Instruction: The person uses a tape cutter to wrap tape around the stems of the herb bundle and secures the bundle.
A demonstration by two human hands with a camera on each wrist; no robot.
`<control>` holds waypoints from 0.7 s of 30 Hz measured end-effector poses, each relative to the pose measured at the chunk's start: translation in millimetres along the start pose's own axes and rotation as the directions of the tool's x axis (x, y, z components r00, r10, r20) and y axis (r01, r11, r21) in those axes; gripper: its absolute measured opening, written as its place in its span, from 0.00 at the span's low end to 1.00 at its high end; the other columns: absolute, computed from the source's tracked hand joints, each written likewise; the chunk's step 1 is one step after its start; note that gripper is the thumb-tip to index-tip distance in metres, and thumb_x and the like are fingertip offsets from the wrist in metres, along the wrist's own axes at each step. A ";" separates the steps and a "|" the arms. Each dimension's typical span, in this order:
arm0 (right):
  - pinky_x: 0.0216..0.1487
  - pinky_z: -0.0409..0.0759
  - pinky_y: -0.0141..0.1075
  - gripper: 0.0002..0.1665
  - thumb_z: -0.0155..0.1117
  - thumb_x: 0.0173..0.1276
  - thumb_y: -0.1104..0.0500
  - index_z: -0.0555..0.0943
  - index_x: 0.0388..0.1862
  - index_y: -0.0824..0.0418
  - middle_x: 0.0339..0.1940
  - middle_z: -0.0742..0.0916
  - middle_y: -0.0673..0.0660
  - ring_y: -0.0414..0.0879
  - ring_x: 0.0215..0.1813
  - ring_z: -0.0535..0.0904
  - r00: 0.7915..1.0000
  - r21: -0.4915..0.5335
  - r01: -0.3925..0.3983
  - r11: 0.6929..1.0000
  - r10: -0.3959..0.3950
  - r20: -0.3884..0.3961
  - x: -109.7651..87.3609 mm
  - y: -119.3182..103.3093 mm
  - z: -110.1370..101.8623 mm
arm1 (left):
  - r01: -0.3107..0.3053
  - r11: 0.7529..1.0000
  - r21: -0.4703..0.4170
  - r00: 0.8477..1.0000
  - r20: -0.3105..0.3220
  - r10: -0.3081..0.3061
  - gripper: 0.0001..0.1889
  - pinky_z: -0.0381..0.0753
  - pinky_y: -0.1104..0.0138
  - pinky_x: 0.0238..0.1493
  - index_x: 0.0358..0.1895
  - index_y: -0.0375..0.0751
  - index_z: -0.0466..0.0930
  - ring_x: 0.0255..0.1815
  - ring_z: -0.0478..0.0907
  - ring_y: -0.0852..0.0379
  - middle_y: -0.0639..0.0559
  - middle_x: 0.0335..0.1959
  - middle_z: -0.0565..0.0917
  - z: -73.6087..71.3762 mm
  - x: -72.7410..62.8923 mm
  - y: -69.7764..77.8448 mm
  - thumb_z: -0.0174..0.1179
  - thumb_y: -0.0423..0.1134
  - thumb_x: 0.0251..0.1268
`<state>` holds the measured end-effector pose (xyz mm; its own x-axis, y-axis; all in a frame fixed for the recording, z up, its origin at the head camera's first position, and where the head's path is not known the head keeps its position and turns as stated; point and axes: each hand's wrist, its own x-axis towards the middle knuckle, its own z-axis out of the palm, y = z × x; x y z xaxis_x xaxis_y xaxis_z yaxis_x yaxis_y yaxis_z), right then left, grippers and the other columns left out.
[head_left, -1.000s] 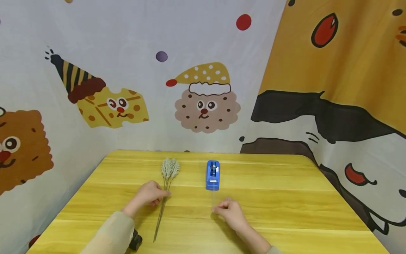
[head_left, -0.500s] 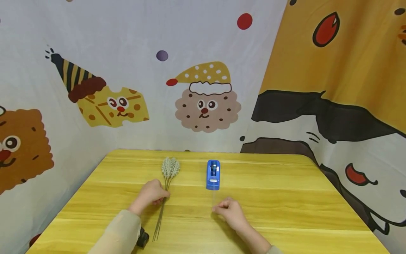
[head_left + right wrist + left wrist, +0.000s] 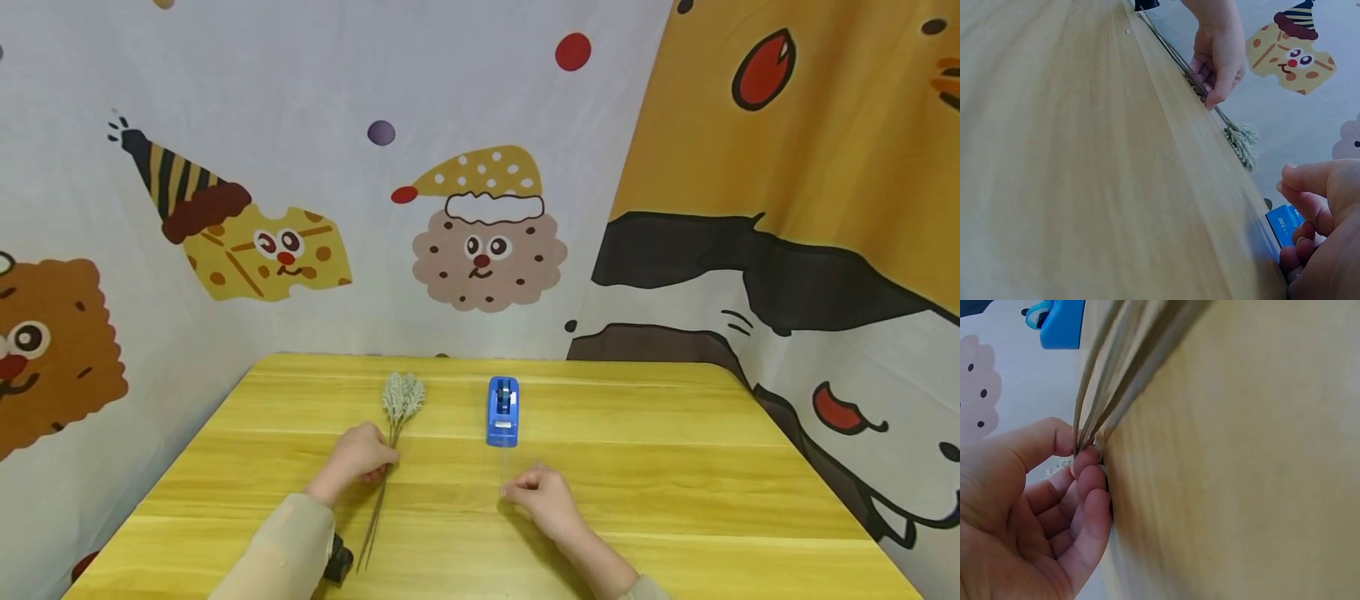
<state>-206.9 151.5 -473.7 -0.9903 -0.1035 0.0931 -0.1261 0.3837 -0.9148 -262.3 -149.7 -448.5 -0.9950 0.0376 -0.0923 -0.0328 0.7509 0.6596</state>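
Observation:
My left hand (image 3: 358, 455) pinches the thin stems of a small bunch of pale grey-green dried flowers (image 3: 402, 397), whose heads point to the far side of the table. In the left wrist view the stems (image 3: 1110, 369) pass between thumb and fingertips, close to the tabletop. A blue tape dispenser (image 3: 502, 412) stands to the right of the flower heads. From its near end a clear strip of tape (image 3: 504, 467) runs toward me. My right hand (image 3: 546, 500) pinches the strip's free end between thumb and index finger.
The wooden table (image 3: 675, 475) reaches back to a cartoon-printed curtain (image 3: 315, 100). A black object (image 3: 339, 560) sits beside the left sleeve, partly hidden by it, near the stem ends.
The stems' lower ends have shifted slightly left and drawn closer together as the left hand tightened on them. The left forearm moved a little right. The right hand stays nearly still.

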 end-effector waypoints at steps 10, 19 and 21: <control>0.35 0.69 0.33 0.08 0.74 0.53 0.61 0.87 0.25 0.67 0.27 0.78 0.50 0.42 0.33 0.70 1.000 0.012 -0.007 1.000 0.007 -0.017 -0.8 -2.2 1.1 | -0.008 0.999 -0.054 1.000 -0.028 0.006 0.15 0.77 0.66 0.17 0.12 0.38 0.78 0.10 0.74 0.55 0.50 0.09 0.78 -3.7 -2.2 3.4 0.65 0.33 0.55; 0.36 0.69 0.33 0.07 0.74 0.52 0.61 0.87 0.23 0.66 0.27 0.77 0.51 0.43 0.33 0.71 1.000 0.003 0.004 1.000 -0.004 -0.015 -1.0 -1.6 0.9 | -0.166 0.984 0.057 0.977 -0.124 0.172 0.19 0.66 0.66 0.19 0.12 0.42 0.78 0.11 0.70 0.58 0.51 0.09 0.77 -29.2 -3.1 21.0 0.61 0.37 0.65; 0.36 0.69 0.33 0.07 0.74 0.52 0.61 0.87 0.23 0.66 0.27 0.77 0.51 0.43 0.33 0.70 1.000 0.012 0.002 1.000 -0.002 -0.014 -1.5 -2.1 1.1 | -0.191 0.981 0.034 0.972 -0.130 0.194 0.16 0.68 0.66 0.19 0.17 0.42 0.82 0.12 0.71 0.58 0.52 0.11 0.77 -35.4 -4.2 25.8 0.60 0.37 0.66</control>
<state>-205.0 149.9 -472.4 -0.9907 -0.0916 0.1004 -0.1276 0.3721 -0.9194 -262.3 -153.8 -404.7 -0.9861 0.0966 0.1348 0.1611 0.7521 0.6390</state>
